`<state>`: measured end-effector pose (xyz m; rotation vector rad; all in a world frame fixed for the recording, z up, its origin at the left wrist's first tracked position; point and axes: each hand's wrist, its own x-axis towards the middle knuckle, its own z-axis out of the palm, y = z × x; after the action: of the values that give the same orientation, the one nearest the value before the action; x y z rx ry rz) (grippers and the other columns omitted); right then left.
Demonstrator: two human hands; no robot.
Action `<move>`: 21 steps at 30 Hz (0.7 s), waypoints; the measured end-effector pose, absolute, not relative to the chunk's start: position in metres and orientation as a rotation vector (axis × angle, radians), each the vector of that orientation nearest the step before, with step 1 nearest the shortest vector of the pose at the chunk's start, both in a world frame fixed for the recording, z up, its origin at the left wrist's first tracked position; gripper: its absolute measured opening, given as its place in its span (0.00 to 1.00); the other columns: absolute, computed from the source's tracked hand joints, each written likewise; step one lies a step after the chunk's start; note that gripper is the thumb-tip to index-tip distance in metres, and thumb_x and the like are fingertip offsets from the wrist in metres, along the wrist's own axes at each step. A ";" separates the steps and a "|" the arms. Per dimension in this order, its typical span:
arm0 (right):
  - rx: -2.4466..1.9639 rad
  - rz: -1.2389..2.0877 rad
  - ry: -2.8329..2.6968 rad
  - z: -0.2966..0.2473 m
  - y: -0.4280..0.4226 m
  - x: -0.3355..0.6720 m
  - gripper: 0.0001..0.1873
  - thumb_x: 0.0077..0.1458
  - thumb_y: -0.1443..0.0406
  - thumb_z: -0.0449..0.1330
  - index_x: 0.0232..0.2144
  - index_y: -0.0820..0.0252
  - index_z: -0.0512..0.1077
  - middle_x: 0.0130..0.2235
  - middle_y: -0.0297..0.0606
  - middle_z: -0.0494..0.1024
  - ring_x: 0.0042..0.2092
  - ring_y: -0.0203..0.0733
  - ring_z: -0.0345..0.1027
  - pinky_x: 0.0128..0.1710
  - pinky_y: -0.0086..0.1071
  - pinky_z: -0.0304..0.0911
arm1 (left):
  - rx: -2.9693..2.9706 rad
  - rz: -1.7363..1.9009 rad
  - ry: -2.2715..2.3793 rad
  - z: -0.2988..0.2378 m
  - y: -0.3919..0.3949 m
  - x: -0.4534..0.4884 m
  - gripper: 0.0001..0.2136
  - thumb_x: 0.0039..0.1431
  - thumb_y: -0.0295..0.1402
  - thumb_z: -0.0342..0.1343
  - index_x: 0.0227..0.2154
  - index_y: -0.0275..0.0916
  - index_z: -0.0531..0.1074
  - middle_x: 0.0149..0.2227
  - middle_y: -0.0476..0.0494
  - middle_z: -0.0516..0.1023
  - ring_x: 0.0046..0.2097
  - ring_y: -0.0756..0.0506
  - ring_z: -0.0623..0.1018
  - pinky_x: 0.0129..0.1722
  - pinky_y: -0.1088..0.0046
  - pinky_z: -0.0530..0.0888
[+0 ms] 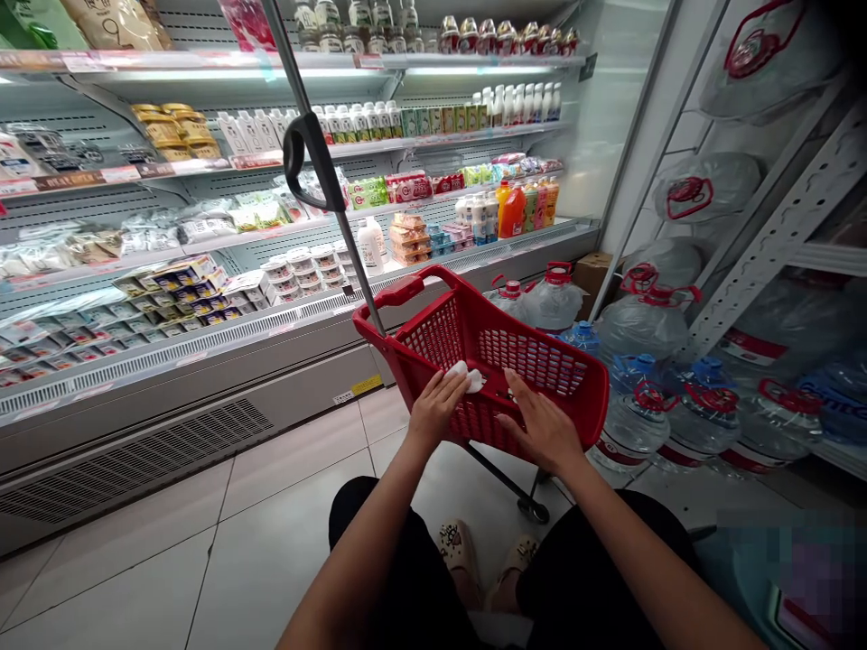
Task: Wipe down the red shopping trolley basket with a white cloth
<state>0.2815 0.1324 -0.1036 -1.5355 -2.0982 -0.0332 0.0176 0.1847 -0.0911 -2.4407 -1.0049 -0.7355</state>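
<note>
A red wheeled shopping basket [575, 379] stands on the tiled floor in front of me, its grey pull handle [312, 162] raised up to the left. My left hand [437, 408] presses a small white cloth or tissue [467, 375] against the basket's near wall, fingers closed over it. My right hand [538, 424] lies flat on the same wall, fingers stretched out, holding nothing. My knees in black trousers and patterned shoes show below.
An open chiller [203, 298] with shelves of dairy, bottles and packs runs along the left. Large water jugs [637, 415] sit on the floor and on a metal rack [778, 235] to the right. A cardboard box [592, 271] stands behind the basket.
</note>
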 end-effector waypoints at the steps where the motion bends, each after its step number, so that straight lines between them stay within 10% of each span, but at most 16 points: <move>1: -1.590 -0.037 -2.071 -0.107 0.131 0.291 0.42 0.71 0.42 0.43 0.77 0.47 0.33 0.75 0.36 0.55 0.69 0.48 0.62 0.68 0.49 0.59 | -2.428 -0.739 -1.019 -0.087 0.188 0.010 0.26 0.71 0.20 0.46 0.69 0.41 0.65 0.67 0.43 0.72 0.70 0.45 0.69 0.74 0.57 0.63; 8: -1.699 -0.077 -1.992 -0.131 0.128 0.326 0.44 0.70 0.41 0.44 0.77 0.55 0.42 0.67 0.44 0.72 0.67 0.48 0.66 0.72 0.53 0.48 | -2.354 -0.858 -1.149 -0.103 0.188 0.032 0.27 0.70 0.20 0.45 0.70 0.41 0.64 0.67 0.42 0.72 0.70 0.43 0.68 0.73 0.55 0.64; 21: -1.572 0.018 -2.003 -0.126 0.121 0.277 0.42 0.73 0.44 0.41 0.77 0.54 0.32 0.67 0.46 0.71 0.66 0.48 0.67 0.68 0.51 0.52 | -2.415 -0.816 -1.143 -0.099 0.192 0.018 0.26 0.70 0.20 0.47 0.68 0.41 0.66 0.66 0.42 0.73 0.68 0.44 0.71 0.72 0.54 0.65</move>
<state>0.2770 0.1206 -0.1260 -1.5718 -2.0031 0.0182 0.0179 0.1918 -0.0989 -2.4147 -1.1430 -0.8159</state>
